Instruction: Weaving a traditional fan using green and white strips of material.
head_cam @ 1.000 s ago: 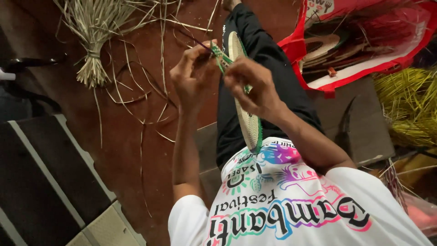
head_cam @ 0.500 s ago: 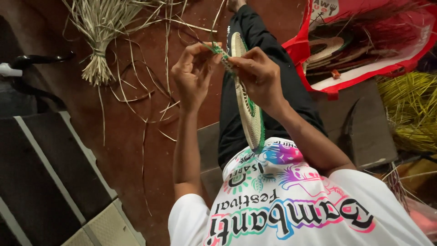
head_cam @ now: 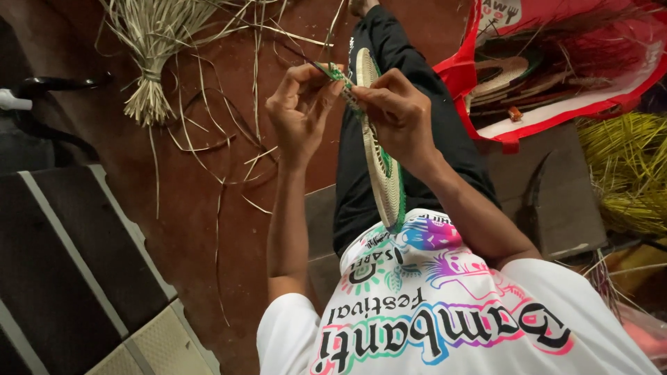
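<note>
A round woven mat (head_cam: 384, 173), pale straw with a green rim, stands on edge over my lap. My right hand (head_cam: 399, 114) grips its upper rim, fingers curled over the edge. My left hand (head_cam: 300, 111) is just left of the rim and pinches a thin green strand (head_cam: 336, 72) that runs to the mat's top edge. The two hands nearly touch at the fingertips. My black trouser leg (head_cam: 399, 62) stretches away behind the mat.
A tied bundle of dried straw (head_cam: 149, 48) and loose strands (head_cam: 208, 146) lie on the red-brown floor. A red bag (head_cam: 556, 114) with woven pieces sits at the top right, yellow-green fibres (head_cam: 625, 167) beside it. A dark striped mat (head_cam: 69, 264) is at the left.
Both hands have risen slightly along the mat's top rim and drawn closer together. The left hand's fingers have tightened on the green strand.
</note>
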